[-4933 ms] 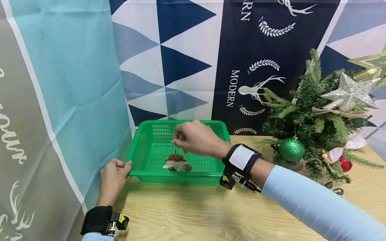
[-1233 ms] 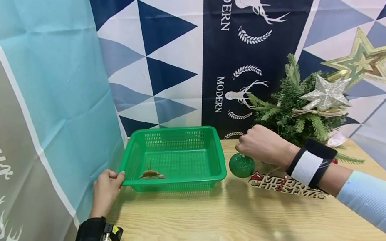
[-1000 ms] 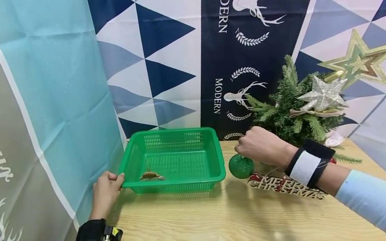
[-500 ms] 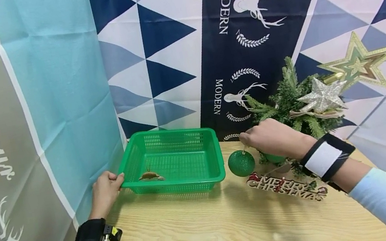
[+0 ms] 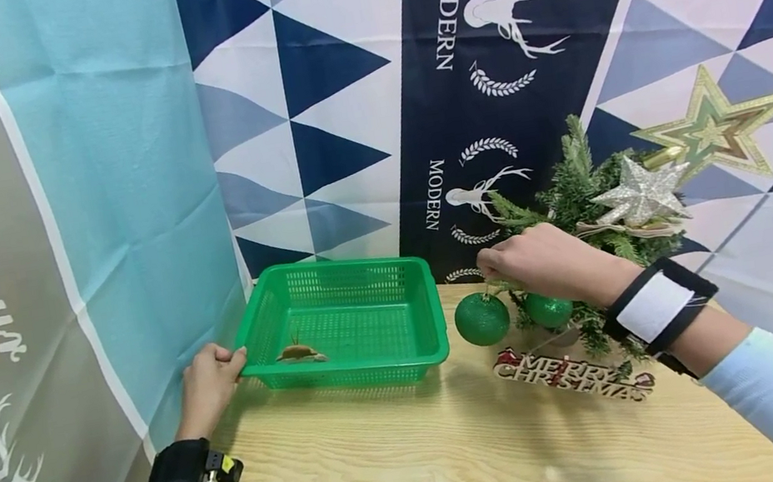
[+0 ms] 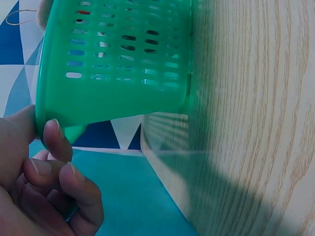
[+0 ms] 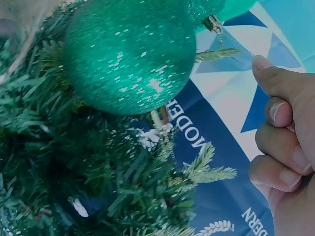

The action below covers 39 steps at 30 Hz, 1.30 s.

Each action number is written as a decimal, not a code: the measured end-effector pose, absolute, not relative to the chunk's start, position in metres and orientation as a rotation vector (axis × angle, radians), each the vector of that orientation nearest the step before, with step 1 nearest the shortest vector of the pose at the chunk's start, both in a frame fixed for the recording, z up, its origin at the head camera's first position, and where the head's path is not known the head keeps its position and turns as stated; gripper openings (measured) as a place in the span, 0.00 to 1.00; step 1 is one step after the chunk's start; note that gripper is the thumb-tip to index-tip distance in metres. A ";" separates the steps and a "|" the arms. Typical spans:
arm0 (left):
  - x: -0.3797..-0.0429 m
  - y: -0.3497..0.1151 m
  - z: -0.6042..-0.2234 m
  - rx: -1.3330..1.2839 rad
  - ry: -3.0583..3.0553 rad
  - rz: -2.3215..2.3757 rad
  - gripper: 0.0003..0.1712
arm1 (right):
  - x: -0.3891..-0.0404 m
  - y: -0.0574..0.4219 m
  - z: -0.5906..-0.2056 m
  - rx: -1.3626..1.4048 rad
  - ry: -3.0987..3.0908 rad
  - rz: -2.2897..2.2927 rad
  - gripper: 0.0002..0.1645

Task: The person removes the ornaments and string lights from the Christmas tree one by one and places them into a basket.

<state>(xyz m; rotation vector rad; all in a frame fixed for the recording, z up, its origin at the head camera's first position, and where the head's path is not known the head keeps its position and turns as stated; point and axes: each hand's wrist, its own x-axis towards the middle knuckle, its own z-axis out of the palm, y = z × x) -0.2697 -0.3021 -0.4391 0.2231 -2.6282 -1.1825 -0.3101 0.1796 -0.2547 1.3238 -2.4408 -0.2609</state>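
My right hand pinches the thin gold string of a green glitter bauble. The bauble hangs just right of a green plastic basket. In the right wrist view, the thumb and index finger of the right hand meet at the loop, and the held bauble's gold cap shows at the top. A second green bauble hangs on the small Christmas tree, close behind the held one. My left hand grips the basket's near left rim. Inside the basket lies a small brown ornament with a string loop.
A "Merry Christmas" sign stands at the tree's foot. A silver star and a large gold star sit on the tree. Patterned cloth hangs behind the wooden table.
Earlier my right hand was over the basket; now it is by the tree with the bauble. Lately it has risen slightly and shifted right, uncovering the second bauble. My left hand keeps the rim.
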 end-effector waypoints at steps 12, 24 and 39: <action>-0.268 -0.300 -0.443 0.234 -2.645 -1.215 0.16 | -0.317 0.164 -0.267 1.266 -2.350 -0.337 0.12; -0.270 -0.300 -0.443 0.205 -2.622 -1.181 0.15 | -0.322 0.157 -0.273 1.230 -2.298 -0.252 0.05; -0.272 -0.302 -0.442 0.229 -2.609 -1.170 0.16 | -0.323 0.143 -0.272 1.241 -2.314 -0.210 0.10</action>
